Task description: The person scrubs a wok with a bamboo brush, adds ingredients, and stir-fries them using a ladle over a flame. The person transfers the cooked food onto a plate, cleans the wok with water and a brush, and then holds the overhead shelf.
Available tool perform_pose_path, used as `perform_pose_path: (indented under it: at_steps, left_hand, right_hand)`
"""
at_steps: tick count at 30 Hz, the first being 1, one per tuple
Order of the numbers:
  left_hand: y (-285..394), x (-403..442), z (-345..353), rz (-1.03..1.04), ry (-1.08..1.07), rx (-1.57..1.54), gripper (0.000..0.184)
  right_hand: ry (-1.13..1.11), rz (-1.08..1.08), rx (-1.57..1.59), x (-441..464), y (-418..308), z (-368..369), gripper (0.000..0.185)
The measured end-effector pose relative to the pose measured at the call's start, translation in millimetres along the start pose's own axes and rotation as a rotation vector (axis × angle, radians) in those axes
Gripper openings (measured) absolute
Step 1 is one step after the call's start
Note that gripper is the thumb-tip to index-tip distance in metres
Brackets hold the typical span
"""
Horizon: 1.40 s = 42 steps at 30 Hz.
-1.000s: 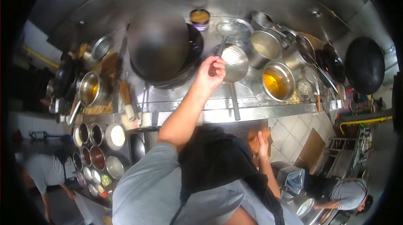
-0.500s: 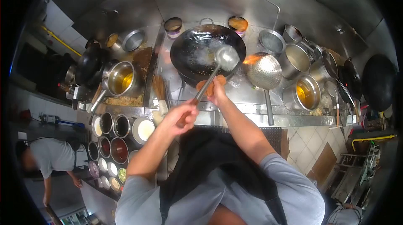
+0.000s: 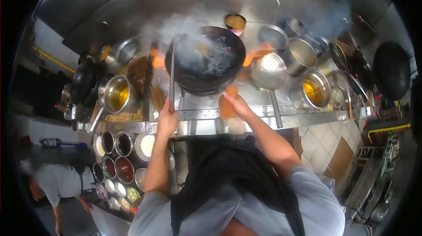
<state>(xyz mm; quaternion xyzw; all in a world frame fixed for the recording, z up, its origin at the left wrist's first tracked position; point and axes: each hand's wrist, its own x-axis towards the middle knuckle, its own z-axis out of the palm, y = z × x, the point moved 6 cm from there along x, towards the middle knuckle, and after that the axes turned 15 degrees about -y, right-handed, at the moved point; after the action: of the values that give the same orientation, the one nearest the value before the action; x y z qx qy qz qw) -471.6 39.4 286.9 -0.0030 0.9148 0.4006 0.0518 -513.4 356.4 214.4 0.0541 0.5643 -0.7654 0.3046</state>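
Observation:
My left hand [image 3: 167, 124] is closed round the handle of a ladle [image 3: 172, 75], which points away from me along the left rim of the wok. Smoke blurs the ladle's bowl. My right hand [image 3: 238, 105] grips an orange-brown cloth [image 3: 228, 108] at the near right of the wok; whether the cloth touches the wok I cannot tell. The black wok [image 3: 206, 75] sits over the burner, with smoke rising from it and a little food, hard to make out, inside. Flames [image 3: 257, 54] show on both sides of it.
A perforated strainer [image 3: 268, 72] lies right of the wok, near a pot of yellow oil [image 3: 315, 90]. Another oil pot [image 3: 118, 94] stands left. Containers of sauces [image 3: 124, 169] and ingredients fill the lower left, where another person [image 3: 66, 181] bends over.
The ladle has moved out of the wok's middle to its left rim, and my left hand has shifted left. Smoke has thickened and flames have spread. My right hand and the cloth are slightly lower.

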Motion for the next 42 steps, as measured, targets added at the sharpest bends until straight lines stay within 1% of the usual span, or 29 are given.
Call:
perform_pose_path:
  at_steps: [1,3,5,7,9,10,11,13,15,17,18,19,20,21,22,23,24,25,28,30,32,33,34,36,37,39,40,41,42]
  left_hand:
    - [12,17,23,-0.044,-0.023,-0.168,0.069]
    - [95,20,47,-0.194,-0.173,-0.417,0.072]
    - [136,38,91,-0.114,-0.226,-0.577,0.075]
    - [179,56,136,-0.125,-0.329,-0.677,0.074]
    - [210,86,185,-0.108,-0.4,-0.762,0.075]
    - [223,104,214,-0.098,-0.444,-0.842,0.075]
    - [232,125,245,-0.084,-0.462,-0.802,0.076]
    - [252,165,312,-0.076,-0.464,-0.804,0.074]
    - [275,206,374,-0.015,-0.491,-0.779,0.072]
    - [296,236,418,-0.119,-0.432,-0.684,0.049]
    - [311,247,433,-0.112,-0.448,-0.693,0.049]
    - [318,252,453,-0.268,-0.503,-1.015,0.032]
    - [325,254,471,-0.434,-0.549,-1.333,0.015]
    - [331,260,476,-0.431,-0.556,-1.338,0.015]
    - [338,267,481,-0.428,-0.609,-1.637,0.007]
    - [345,272,482,-0.414,-0.655,-1.936,0.008]
    - [345,275,482,-0.406,-0.693,-2.055,0.008]
    - [344,273,476,-0.398,-0.689,-2.053,0.008]
    - [334,254,452,-0.351,-0.739,-2.286,0.007]
    - [329,231,411,-0.294,-0.754,-2.299,0.006]
    - [314,217,379,-0.248,-0.879,-2.323,0.004]
    - [304,208,359,-0.232,-0.854,-2.325,0.004]
    - [301,193,334,-0.22,-0.874,-2.318,0.004]
    - [285,168,291,-0.224,-0.937,-2.295,0.005]
    - [276,156,267,-0.213,-0.901,-2.297,0.005]
    - [268,118,218,-0.233,-1.041,-2.243,0.004]
    - [259,100,195,-0.299,-0.989,-2.189,0.005]
    - [249,86,174,-0.291,-0.959,-2.192,0.005]
    - [236,70,156,-0.287,-0.929,-2.099,0.008]
  right_hand:
    - [0.012,-0.036,-0.089,-29,-9,-15,0.062]
    - [0.154,-0.003,-0.121,-95,-11,-58,0.064]
    - [0.349,0.027,-0.049,-159,10,-114,0.064]
    - [0.459,-0.079,0.104,-214,46,-172,0.062]
    - [0.617,-0.085,0.114,-273,81,-220,0.056]
    - [0.639,-0.113,0.179,-299,86,-226,0.055]
    - [0.66,-0.143,0.245,-324,89,-227,0.054]
    - [0.842,-0.155,0.247,-370,95,-226,0.056]
    - [0.867,-0.142,0.28,-402,114,-224,0.057]
    - [0.967,-0.012,0.359,-429,151,-225,0.063]
    - [0.96,0.007,0.361,-438,167,-224,0.065]
    - [0.949,0.029,0.362,-444,178,-223,0.068]
    - [0.971,0.071,0.319,-450,175,-217,0.061]
    - [0.978,0.068,0.316,-453,170,-211,0.061]
    - [0.953,0.048,0.318,-451,165,-204,0.056]
    - [0.923,0.027,0.321,-448,161,-201,0.052]
    - [0.913,0.048,0.324,-446,159,-201,0.045]
    - [0.906,0.043,0.324,-443,161,-202,0.045]
    - [0.896,0.016,0.306,-433,170,-216,0.043]
    - [0.869,-0.004,0.261,-423,170,-228,0.04]
    - [0.883,0.033,0.224,-409,126,-211,0.04]
    - [0.919,0.072,0.197,-405,112,-201,0.04]
    - [0.827,-0.053,0.107,-394,125,-217,0.04]
    - [0.785,-0.049,0.102,-375,133,-221,0.04]
    - [0.764,-0.044,0.107,-364,136,-217,0.041]
    - [0.726,-0.036,0.102,-342,122,-193,0.044]
    - [0.67,-0.029,0.104,-331,119,-182,0.046]
    - [0.616,-0.027,0.106,-318,118,-172,0.048]
    - [0.606,-0.026,0.068,-306,126,-167,0.044]
